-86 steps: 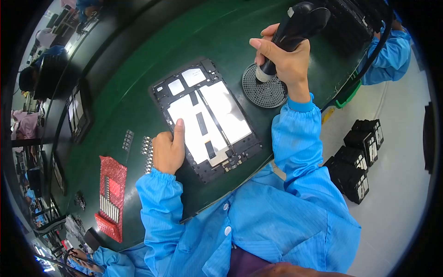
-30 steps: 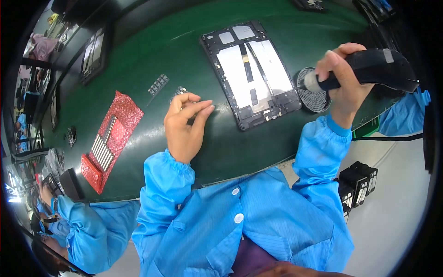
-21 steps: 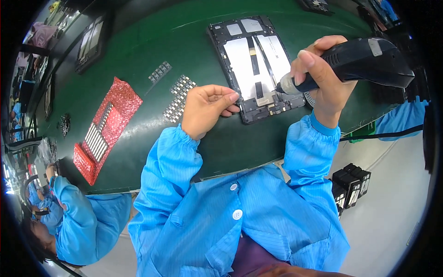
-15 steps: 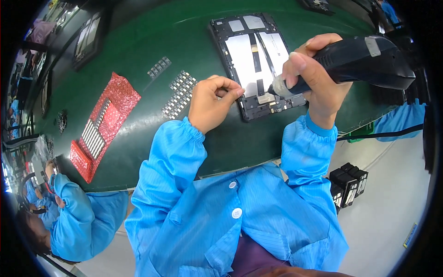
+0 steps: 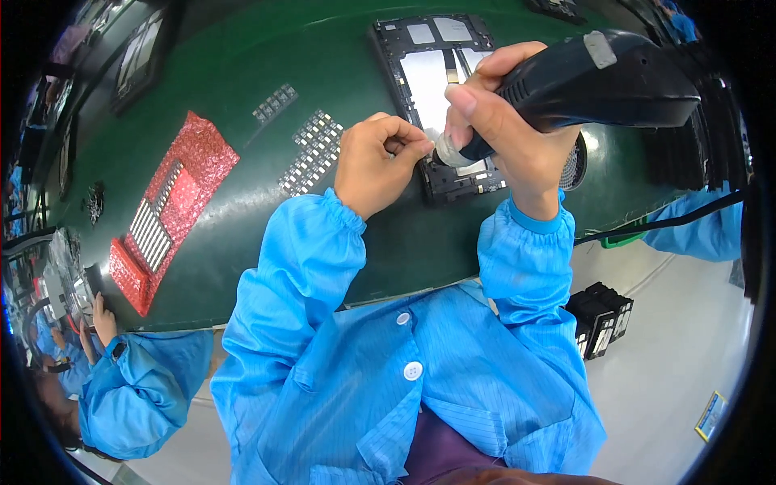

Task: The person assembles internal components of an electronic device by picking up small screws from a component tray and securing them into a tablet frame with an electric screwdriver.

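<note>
A tablet with its back off (image 5: 424, 85) lies on the green work table, its silver battery panels and black frame exposed. My right hand (image 5: 525, 137) is wrapped round a black electric screwdriver (image 5: 614, 81) whose nose is bound in whitish tape. The screwdriver points down and left at the tablet's lower left edge; its very tip is hidden by my left fingers. My left hand (image 5: 376, 162) has thumb and forefinger pinched together beside that nose, over the tablet's edge. What the pinch holds, if anything, is too small to make out.
Small parts sheets (image 5: 311, 153) lie left of my left hand, with a smaller strip (image 5: 275, 103) beyond. Red bubble wrap (image 5: 194, 162) carries a row of metal strips (image 5: 151, 236). A round black mesh item (image 5: 575, 164) sits right of the tablet. A co-worker's hand (image 5: 103, 321) is at far left.
The screwdriver and my right hand have moved left, bringing its nose against my left fingertips at the tablet's edge. A round mesh item now shows behind my right wrist.
</note>
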`<state>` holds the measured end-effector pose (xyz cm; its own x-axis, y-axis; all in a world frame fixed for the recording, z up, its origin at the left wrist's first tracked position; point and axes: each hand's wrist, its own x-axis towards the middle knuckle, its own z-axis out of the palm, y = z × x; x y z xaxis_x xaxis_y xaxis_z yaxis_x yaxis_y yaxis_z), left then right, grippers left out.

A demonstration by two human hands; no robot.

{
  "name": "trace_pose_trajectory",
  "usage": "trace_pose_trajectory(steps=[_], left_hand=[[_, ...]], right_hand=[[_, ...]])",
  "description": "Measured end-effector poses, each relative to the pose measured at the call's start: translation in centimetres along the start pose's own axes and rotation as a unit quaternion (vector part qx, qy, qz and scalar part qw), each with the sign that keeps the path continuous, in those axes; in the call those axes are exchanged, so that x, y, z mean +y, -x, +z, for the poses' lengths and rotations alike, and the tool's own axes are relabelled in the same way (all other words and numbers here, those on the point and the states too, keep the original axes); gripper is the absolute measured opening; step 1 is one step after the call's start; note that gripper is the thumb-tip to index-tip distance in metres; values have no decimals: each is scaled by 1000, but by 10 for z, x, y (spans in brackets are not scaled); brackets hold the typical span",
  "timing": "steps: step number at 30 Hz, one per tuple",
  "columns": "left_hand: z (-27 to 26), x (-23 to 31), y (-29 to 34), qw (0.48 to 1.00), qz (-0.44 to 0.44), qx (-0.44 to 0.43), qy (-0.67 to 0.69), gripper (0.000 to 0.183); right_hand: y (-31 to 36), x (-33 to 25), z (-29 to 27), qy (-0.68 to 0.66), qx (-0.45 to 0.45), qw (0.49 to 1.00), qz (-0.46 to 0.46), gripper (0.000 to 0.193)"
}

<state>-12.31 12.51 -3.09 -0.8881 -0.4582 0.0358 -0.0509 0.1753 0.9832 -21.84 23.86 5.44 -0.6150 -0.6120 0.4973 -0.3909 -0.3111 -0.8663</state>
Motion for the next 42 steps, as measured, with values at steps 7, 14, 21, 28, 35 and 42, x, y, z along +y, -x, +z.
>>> trace_pose_trajectory(steps=[7, 14, 21, 28, 35, 42], left_hand=[[-3, 0, -3, 998, -51, -29, 17, 11], [-6, 9, -9, 991, -118, -39, 55, 27], [-7, 10, -10, 985, -143, -45, 83, 27], [-9, 6, -10, 986, -145, -32, 79, 26], [-8, -3, -8, 995, -52, -48, 71, 23], [-82, 11, 25, 920, 24, 149, -362, 31]], right_hand=[[-2, 3, 0, -12, -20, 999, -23, 29], [2, 8, 4, -76, 1, 997, -2, 29], [0, 9, 8, -48, 37, 998, 29, 20], [-2, 9, 10, -7, -41, 999, -23, 28], [5, 3, 18, -21, -35, 999, 17, 23], [8, 2, 20, -40, -37, 998, 20, 23]])
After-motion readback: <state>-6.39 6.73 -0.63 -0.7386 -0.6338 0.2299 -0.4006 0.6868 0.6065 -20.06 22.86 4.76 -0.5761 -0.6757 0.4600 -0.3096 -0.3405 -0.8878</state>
